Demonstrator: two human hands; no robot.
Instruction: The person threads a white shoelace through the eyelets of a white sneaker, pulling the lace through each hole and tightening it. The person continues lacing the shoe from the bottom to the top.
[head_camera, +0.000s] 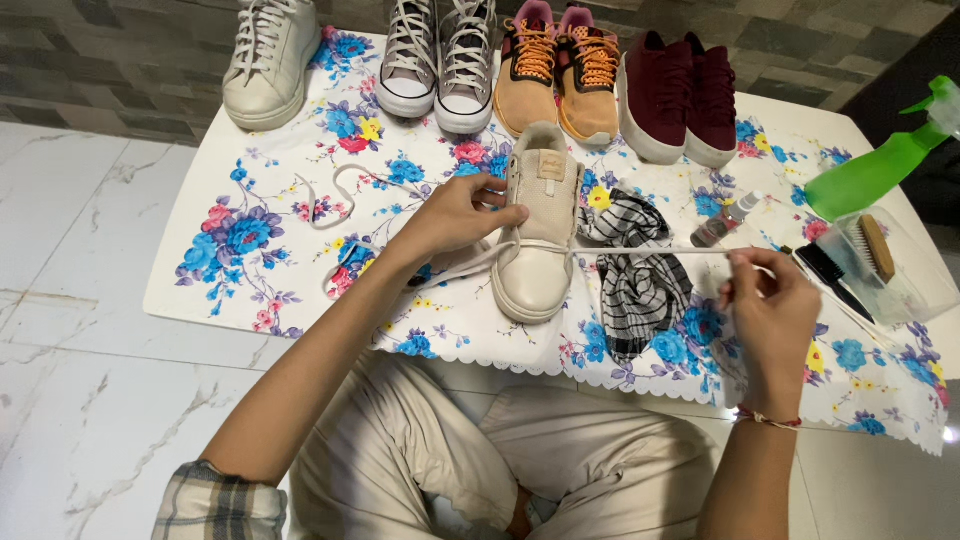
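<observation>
A cream sneaker (540, 215) lies toe toward me on the flowered cloth (260, 240). A white lace (640, 251) runs through its lowest eyelets and stretches out to both sides. My left hand (455, 215) rests against the shoe's left side, fingers on the eyelet edge. My right hand (770, 300) pinches the lace's right end, pulled taut. The lace's left part (335, 200) loops loosely over the cloth.
A checked black-and-white rag (640, 270) lies right of the shoe. Along the far edge stand a white sneaker (268, 60), grey high-tops (440, 60), tan-orange shoes (560, 75) and maroon shoes (680, 95). At right: green spray bottle (875, 165), small bottle (725, 220), brushes in a clear box (880, 260).
</observation>
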